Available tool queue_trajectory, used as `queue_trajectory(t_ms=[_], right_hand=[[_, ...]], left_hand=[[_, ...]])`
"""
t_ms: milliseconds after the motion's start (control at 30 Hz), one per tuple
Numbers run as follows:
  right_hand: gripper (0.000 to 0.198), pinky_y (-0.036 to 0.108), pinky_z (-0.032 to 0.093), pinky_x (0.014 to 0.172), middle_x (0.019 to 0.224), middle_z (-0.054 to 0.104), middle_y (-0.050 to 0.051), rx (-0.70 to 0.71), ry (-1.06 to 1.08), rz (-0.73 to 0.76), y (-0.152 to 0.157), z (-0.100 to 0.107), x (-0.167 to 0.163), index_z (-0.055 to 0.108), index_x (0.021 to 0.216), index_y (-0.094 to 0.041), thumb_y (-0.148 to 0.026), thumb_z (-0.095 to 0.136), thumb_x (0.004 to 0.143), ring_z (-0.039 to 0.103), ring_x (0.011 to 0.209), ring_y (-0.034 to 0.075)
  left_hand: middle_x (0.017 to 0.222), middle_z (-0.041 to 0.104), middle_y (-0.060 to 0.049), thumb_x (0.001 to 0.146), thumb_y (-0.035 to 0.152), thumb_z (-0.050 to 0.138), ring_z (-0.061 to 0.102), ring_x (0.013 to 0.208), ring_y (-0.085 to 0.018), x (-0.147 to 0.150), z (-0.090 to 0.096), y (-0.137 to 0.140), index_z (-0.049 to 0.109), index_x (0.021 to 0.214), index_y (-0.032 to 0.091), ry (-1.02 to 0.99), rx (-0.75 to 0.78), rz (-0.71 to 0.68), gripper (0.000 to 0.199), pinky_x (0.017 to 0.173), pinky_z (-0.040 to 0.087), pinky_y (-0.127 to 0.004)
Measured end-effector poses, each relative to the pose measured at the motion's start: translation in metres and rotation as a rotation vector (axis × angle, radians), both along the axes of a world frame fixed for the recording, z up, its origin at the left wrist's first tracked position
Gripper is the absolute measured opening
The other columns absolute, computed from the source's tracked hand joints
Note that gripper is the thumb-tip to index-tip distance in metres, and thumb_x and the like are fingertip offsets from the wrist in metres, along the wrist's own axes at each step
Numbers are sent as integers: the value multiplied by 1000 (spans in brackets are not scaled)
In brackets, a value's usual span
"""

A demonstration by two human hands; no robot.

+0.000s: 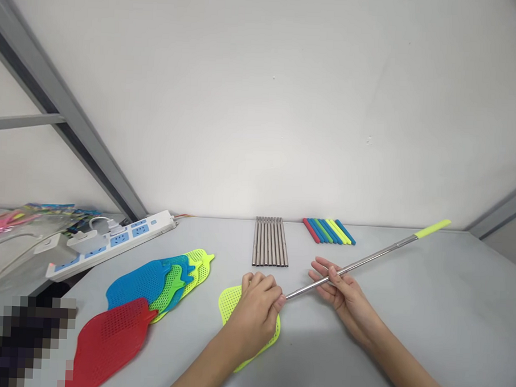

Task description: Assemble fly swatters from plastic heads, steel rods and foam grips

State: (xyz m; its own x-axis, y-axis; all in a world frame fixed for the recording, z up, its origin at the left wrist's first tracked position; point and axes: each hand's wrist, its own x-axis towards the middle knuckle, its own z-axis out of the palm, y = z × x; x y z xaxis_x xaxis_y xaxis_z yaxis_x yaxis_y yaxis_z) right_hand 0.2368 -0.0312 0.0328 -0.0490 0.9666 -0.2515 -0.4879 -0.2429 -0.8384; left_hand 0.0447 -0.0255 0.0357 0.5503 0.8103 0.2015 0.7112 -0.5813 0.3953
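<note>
A yellow-green fly swatter head [230, 299] is partly covered by my left hand [259, 307], whose fingers are closed around the place where the head meets the metal rod. From there the extended telescopic rod [366, 260] slants up to the right and ends in a yellow-green handle grip [433, 228]. My right hand [343, 291] holds the rod near its middle, thumb on top and the other fingers stretched out beneath. The joint between head and rod is hidden by my left fingers.
Metal rods [271, 242] lie in a row by the wall, beside coloured handle grips [329, 231]. At left are overlapping blue, green and yellow swatter heads [136, 282], a red one [115, 335], a power strip [119, 239] and plastic-wrapped items [21, 223].
</note>
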Motion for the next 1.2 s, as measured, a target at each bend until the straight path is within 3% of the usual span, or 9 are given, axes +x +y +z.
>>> queue_trajectory(t_ms=[333,600,867,1033,1133,1200], right_hand=[[33,36,40,81,86,63,8,72,-73,-8,3,-8,6,53,101,-16,-34,50,74,54,92,22],[34,36,38,83,92,61,7,93,-38,26,1,0,7,55,98,-19,-28,61,66,53,93,22],[27,36,35,86,88,60,6,152,14,5,3,-5,10,57,96,-18,-24,57,70,54,87,20],[32,40,34,86,87,61,7,173,50,3,5,-1,19,57,95,-18,-23,61,63,53,89,23],[30,42,35,85,90,59,8,205,85,-89,8,3,34,57,97,-18,-26,56,67,51,91,24],[28,39,38,83,91,58,6,232,115,-241,11,5,46,56,97,-21,-22,54,68,51,92,22]], left_hand=[[67,39,1,85,22,26,33,68,-12,2,0,0,36,60,17,-66,-68,-17,27,68,32,-30],[70,40,0,85,21,26,36,70,-13,0,2,1,38,61,18,-137,-122,-21,26,66,35,-29],[71,41,1,86,23,25,37,71,-12,-1,4,0,37,61,18,-136,-167,-36,28,67,35,-27],[70,39,1,86,23,25,36,71,-12,-2,5,1,35,60,17,-130,-164,-46,28,68,35,-28],[70,39,1,85,22,25,35,70,-12,-3,4,1,36,60,17,-117,-153,-50,28,67,35,-28],[70,40,1,85,21,26,35,69,-12,-3,3,1,37,60,17,-107,-137,-61,27,66,35,-28]])
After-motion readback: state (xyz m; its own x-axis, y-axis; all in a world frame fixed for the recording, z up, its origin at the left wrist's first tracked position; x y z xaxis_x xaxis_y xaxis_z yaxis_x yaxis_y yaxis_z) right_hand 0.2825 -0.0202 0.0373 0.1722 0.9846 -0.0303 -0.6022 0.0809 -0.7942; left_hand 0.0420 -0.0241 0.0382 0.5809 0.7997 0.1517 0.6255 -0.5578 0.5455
